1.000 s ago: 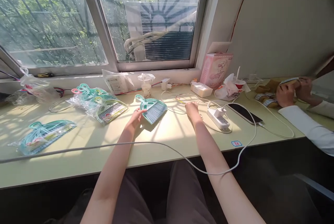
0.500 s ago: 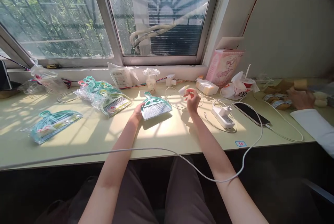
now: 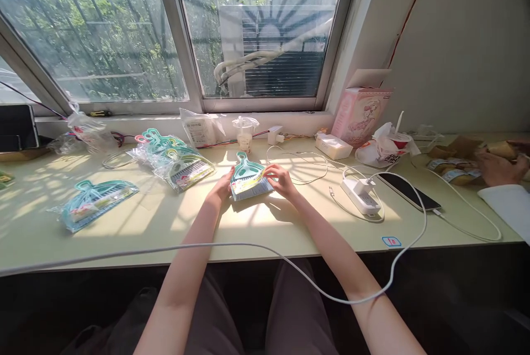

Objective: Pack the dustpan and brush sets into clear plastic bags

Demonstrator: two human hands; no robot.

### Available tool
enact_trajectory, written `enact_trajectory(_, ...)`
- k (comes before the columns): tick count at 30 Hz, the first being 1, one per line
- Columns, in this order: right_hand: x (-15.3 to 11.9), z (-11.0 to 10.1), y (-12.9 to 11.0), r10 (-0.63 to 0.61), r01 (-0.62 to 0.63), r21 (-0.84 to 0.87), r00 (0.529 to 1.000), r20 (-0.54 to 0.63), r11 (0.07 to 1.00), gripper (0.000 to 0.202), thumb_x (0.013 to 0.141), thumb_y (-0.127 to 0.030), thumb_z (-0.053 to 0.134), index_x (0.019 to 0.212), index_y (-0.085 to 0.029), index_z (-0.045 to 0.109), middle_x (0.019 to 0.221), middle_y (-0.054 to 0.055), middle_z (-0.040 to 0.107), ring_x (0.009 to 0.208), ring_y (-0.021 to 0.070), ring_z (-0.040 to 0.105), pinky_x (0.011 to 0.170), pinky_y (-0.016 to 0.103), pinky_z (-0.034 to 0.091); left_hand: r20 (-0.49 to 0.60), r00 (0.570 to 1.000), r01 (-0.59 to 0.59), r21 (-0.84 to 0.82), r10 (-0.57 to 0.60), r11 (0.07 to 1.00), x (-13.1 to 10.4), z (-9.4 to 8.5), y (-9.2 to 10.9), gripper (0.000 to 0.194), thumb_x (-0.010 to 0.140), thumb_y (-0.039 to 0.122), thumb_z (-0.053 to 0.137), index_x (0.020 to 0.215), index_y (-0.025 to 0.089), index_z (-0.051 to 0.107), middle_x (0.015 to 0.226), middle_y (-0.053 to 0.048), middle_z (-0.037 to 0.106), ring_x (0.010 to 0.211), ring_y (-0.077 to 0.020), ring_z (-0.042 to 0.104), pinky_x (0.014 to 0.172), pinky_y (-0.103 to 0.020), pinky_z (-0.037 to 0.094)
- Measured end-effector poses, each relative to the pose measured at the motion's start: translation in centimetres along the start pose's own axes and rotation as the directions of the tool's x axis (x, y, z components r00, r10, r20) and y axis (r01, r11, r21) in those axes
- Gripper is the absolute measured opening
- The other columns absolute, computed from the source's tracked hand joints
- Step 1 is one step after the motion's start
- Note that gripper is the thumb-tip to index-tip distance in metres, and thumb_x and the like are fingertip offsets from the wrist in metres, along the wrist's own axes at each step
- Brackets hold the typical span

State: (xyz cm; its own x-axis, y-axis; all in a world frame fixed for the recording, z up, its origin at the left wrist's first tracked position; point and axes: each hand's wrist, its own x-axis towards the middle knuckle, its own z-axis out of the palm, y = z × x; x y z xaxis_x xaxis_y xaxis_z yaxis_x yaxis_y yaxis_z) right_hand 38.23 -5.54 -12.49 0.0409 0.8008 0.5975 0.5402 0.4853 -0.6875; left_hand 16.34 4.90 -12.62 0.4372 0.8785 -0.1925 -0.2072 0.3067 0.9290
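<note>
In the middle of the table lies a teal dustpan and brush set (image 3: pixel 244 167), its pale bristles toward me. My left hand (image 3: pixel 223 185) grips the set at its left side. A yellow and white printed label (image 3: pixel 248 182) lies across the bristles. My right hand (image 3: pixel 281 179) pinches the label's right end between thumb and fingers. To the left are several similar sets in clear bags (image 3: pixel 171 162), piled together. Another bagged set (image 3: pixel 97 200) lies alone nearer the front left.
A white power strip (image 3: pixel 360 197) with cables and a phone (image 3: pixel 409 192) lie to the right. A long white cable (image 3: pixel 256 244) crosses in front of my forearms. A cup (image 3: pixel 244 137) stands by the window. At far right, a co-worker's hands (image 3: pixel 501 167) handle an object.
My right hand has moved left and down, bringing the label onto the brush bristles. My left hand still holds the set. The view has shifted slightly.
</note>
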Motion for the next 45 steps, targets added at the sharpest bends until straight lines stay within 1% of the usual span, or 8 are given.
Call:
enact_trajectory(6,-0.3,-1.1,0.7,-0.078,0.096,-0.188,0.992,0.101,0.978,0.021,0.090,-0.014,0.059,0.085,-0.026,0.076,0.111,0.010,0.072,0.105,0.0243,0.070,0.097,0.043,0.060,0.062,0.996,-0.061,0.061,0.057,0.996,-0.7,-0.7,0.3,0.030,0.082,0.040,0.090,0.093,0.018,0.072,0.088,-0.010,0.079,0.078,-0.0225,0.076,0.076,-0.034,0.061)
enact_trajectory(10,-0.5,-1.0,0.9,-0.092,0.109,-0.149,0.989,0.117,0.983,0.021,0.094,-0.017,0.059,0.088,-0.027,0.076,0.111,0.010,0.073,0.104,0.0240,0.071,0.095,0.043,0.061,0.126,0.990,-0.084,0.117,0.069,0.990,-1.2,-0.7,0.6,0.041,0.069,0.040,0.097,0.095,0.020,0.073,0.090,-0.011,0.079,0.078,-0.0240,0.075,0.071,-0.034,0.060)
enact_trajectory(15,-0.5,-0.1,1.3,-0.114,0.123,-0.085,0.988,0.100,0.989,0.017,0.096,-0.022,0.062,0.089,-0.024,0.077,0.110,0.012,0.073,0.101,0.0249,0.073,0.092,0.043,0.062,0.150,0.987,-0.082,0.200,0.052,0.976,-1.2,-0.6,0.6,0.041,0.053,0.024,0.097,0.085,0.021,0.072,0.081,-0.009,0.077,0.079,-0.0284,0.075,0.071,-0.039,0.060)
enact_trajectory(22,-0.6,0.1,1.2,0.006,0.026,-0.332,0.996,0.094,0.943,0.016,0.092,-0.017,0.068,0.087,-0.024,0.082,0.108,0.009,0.078,0.102,0.0274,0.072,0.088,0.040,0.060,0.147,0.986,-0.123,0.282,0.084,0.951,-1.2,-0.9,0.7,0.035,0.056,0.024,0.091,0.086,0.024,0.074,0.085,-0.011,0.076,0.102,-0.0398,0.075,0.085,-0.049,0.059)
enact_trajectory(27,-0.5,-0.1,0.7,0.024,0.023,-0.512,0.996,0.086,0.859,0.020,0.095,-0.018,0.067,0.092,-0.027,0.085,0.113,0.009,0.080,0.110,0.0338,0.066,0.095,0.047,0.053,0.140,0.984,-0.142,0.230,0.112,0.963,-1.5,-0.7,1.1,0.047,0.055,0.022,0.094,0.098,0.025,0.075,0.097,-0.012,0.078,0.104,-0.0364,0.075,0.092,-0.049,0.059)
enact_trajectory(31,-0.6,0.4,0.4,0.036,-0.019,-0.543,0.999,0.021,0.839,0.022,0.101,-0.030,0.064,0.111,-0.030,0.084,0.145,0.008,0.068,0.135,0.0354,0.056,0.107,0.052,0.045,0.145,0.977,-0.186,0.204,0.158,0.961,-1.7,-0.5,1.2,0.061,0.057,0.022,0.096,0.114,0.029,0.074,0.103,-0.009,0.079,0.104,-0.0319,0.075,0.090,-0.044,0.059)
enact_trajectory(34,-0.7,0.7,0.3,0.013,0.012,-0.549,0.999,0.043,0.835,0.025,0.103,-0.034,0.063,0.120,-0.034,0.081,0.160,0.005,0.058,0.149,0.0346,0.045,0.119,0.056,0.035,0.161,0.966,-0.232,0.188,0.203,0.954,-1.7,-0.3,1.3,0.067,0.057,0.020,0.095,0.119,0.032,0.073,0.106,-0.006,0.079,0.106,-0.0306,0.074,0.091,-0.041,0.058)
enact_trajectory(45,-0.7,0.5,0.0,0.005,0.002,-0.556,1.000,0.010,0.831,0.027,0.104,-0.030,0.056,0.102,-0.028,0.083,0.155,0.009,0.060,0.154,0.0344,0.041,0.126,0.060,0.024,0.098,0.959,-0.281,0.160,0.268,0.946,-1.9,0.0,1.6,0.078,0.058,0.017,0.092,0.130,0.034,0.069,0.110,-0.005,0.078,0.110,-0.0290,0.074,0.089,-0.037,0.056)
